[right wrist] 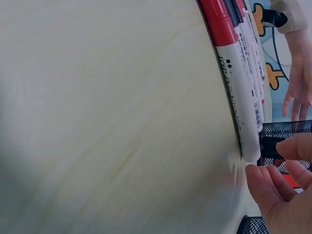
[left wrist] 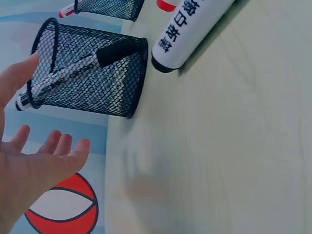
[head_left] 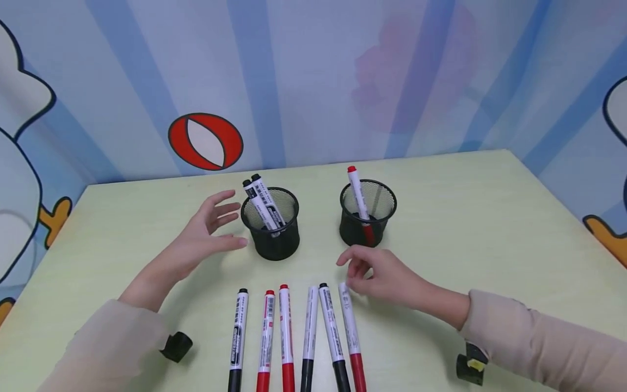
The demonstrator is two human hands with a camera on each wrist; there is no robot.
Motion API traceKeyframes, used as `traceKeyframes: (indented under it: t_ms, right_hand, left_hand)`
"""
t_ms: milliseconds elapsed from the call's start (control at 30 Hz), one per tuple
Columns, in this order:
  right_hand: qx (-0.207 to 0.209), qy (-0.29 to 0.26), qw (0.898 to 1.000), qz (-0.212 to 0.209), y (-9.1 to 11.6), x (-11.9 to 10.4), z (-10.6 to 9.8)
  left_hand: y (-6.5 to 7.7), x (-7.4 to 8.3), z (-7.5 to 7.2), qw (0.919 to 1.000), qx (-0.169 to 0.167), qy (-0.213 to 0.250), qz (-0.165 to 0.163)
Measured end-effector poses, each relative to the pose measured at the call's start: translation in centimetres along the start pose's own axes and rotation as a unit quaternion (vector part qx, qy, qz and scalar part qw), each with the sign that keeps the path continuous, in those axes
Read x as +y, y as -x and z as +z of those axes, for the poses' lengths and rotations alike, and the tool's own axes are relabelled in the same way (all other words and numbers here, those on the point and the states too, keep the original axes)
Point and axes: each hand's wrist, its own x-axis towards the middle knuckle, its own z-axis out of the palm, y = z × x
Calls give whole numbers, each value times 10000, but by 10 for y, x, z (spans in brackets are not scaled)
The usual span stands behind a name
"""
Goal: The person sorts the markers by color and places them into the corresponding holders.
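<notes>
My left hand [head_left: 208, 228] is beside the left black mesh pen cup [head_left: 276, 247], fingers spread and holding nothing. Two black-ended whiteboard markers [head_left: 264, 201] lean inside that cup. In the left wrist view, the palm [left wrist: 36, 168] faces the mesh, thumb near the rim. My right hand [head_left: 384, 275] is over the upper end of the rightmost red-capped marker [head_left: 350, 318], fingers loosely bent. The right wrist view has its fingertips [right wrist: 261, 183] right at the white end of that marker [right wrist: 239, 97], with a gap between thumb and fingers.
A second mesh cup [head_left: 364, 231] with one red marker [head_left: 357, 190] stands behind my right hand. Several red and black markers, among them a black-capped one [head_left: 238, 326], lie in a row along the pale table [head_left: 470, 218]. A printed backdrop [head_left: 313, 81] rises behind.
</notes>
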Motion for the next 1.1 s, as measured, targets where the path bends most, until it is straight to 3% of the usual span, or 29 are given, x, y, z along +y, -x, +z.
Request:
traceKeyframes:
  t_ms: [167,367,500,767,1100]
  right_hand:
    - [31,-26,9998,190,1,-1,4]
    - [67,-166,9989,433,3,-3,8]
    - [94,-343,9975,615,3,-4,9]
    - [127,-980,9891,1096,2,-5,11]
    - [86,-1053,9844,1404,0,-5,12]
  left_hand:
    - [14,12,-4,9960,669,-121,581]
    - [26,32,1,9757,1508,-230,1572]
    - [28,45,11,9697,1401,-153,1995]
    - [24,61,39,9676,659,-143,2433]
    - [13,69,82,9743,737,-1003,1877]
